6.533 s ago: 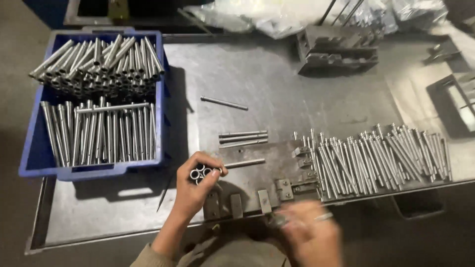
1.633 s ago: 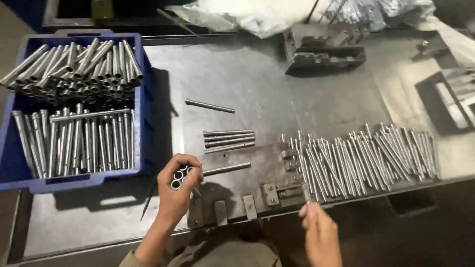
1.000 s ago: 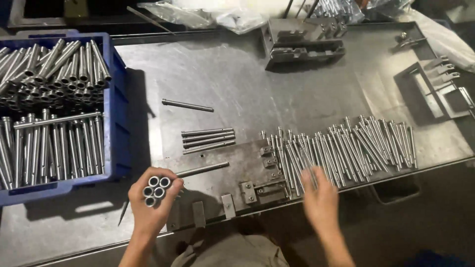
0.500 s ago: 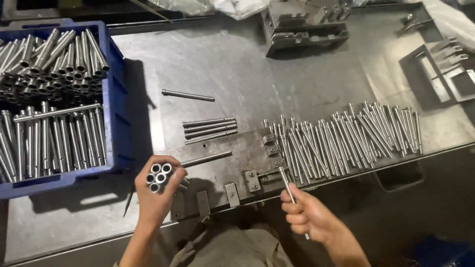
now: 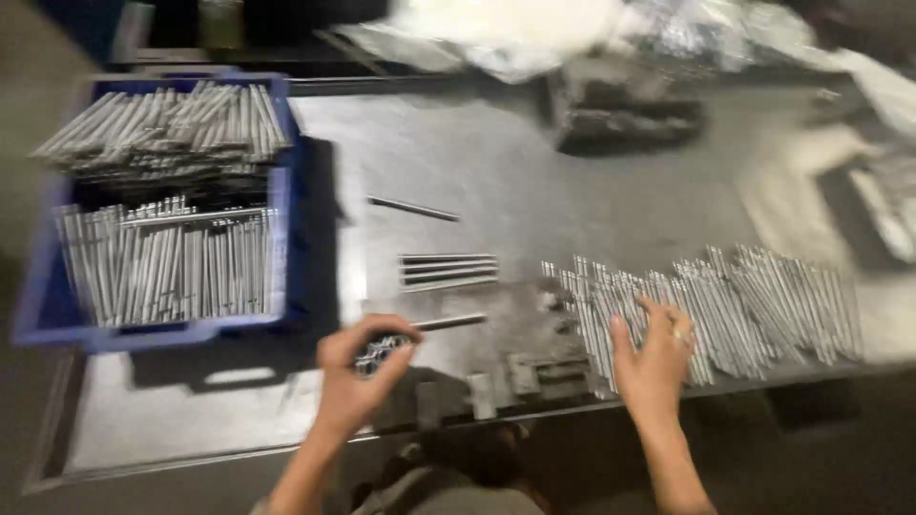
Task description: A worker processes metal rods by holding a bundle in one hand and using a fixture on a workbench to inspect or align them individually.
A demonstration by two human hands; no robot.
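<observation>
On the counter point(image 5: 592, 191), stiff, slippery metal tubes point(image 5: 380, 351) are clamped end-on in the left hand point(image 5: 355, 374); the right hand point(image 5: 652, 355) is spread on loose rods point(image 5: 725, 305), best pinched mid-length.

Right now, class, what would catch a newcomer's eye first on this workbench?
Probably the blue crate at the left, packed with metal tubes. Next, the long spread of metal rods along the table's right front, where the right hand reaches. The left hand grips a small tube bundle.
</observation>
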